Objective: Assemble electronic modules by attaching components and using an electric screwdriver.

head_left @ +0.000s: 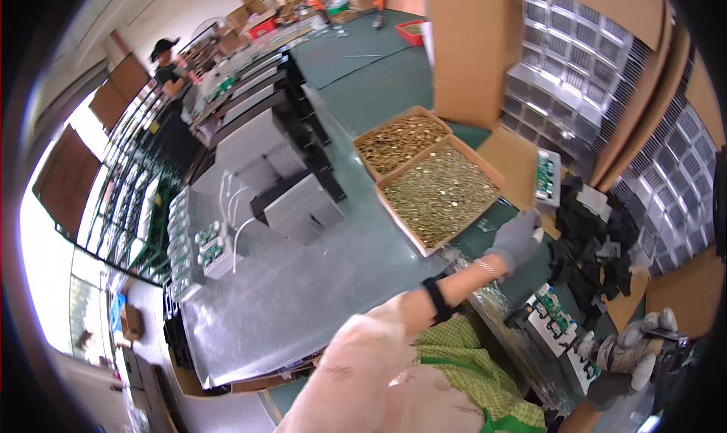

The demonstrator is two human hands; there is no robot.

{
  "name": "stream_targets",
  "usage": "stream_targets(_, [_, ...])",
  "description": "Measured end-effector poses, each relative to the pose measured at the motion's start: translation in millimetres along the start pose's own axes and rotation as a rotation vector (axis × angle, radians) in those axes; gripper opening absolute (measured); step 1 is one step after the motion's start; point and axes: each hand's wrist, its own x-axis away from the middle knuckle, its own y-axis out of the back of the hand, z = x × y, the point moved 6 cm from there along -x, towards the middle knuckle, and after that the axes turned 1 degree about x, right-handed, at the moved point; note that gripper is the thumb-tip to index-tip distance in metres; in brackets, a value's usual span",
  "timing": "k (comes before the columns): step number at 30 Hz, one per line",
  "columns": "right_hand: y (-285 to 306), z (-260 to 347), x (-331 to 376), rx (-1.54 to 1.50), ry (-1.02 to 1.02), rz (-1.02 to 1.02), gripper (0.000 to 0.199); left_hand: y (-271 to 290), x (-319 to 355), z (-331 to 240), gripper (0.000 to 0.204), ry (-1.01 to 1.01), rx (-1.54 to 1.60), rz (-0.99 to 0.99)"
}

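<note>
Beside black pieces (579,225) | left hand (517,241) outstretched | right hand (624,361) half-curled

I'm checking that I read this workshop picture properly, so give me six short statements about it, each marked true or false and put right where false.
1. The left hand wears a grey glove. True.
2. The right hand is bare. False: it is gloved too.
3. A loose pile of black pieces lies to the right of the left hand. True.
4. The small metallic pieces are heaped straight on the floor. False: they fill two open boxes.
5. The black strap is on the right forearm. False: it is on the left one.
6. The person at the upper left wears a dark cap. True.
</note>
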Motion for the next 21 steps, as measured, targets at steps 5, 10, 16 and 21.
stream_targets(5, [-21.0, 19.7, -7.7, -0.295, 0.063, 0.199, 0.065, 1.8, 104.3, -47.2, 0.013, 0.347, 1.327, 0.739])
stream_targets(10, [-41.4, 25.0, -10.2, -0.391, 0.161, 0.404, 0.061, -5.3, 140.9, -70.5, 0.023, 0.527, 1.550, 0.895])
stream_targets(16, [-41.1, 25.5, -9.4, -0.349, 0.163, 0.307, 0.066, -14.6, 146.5, -70.8, 0.035, 0.562, 1.623, 1.011])
stream_targets(21, [-41.2, 22.5, -7.7, -0.302, 0.187, 0.467, 0.068, -18.4, 145.8, -72.0, 0.030, 0.539, 1.576, 1.006])
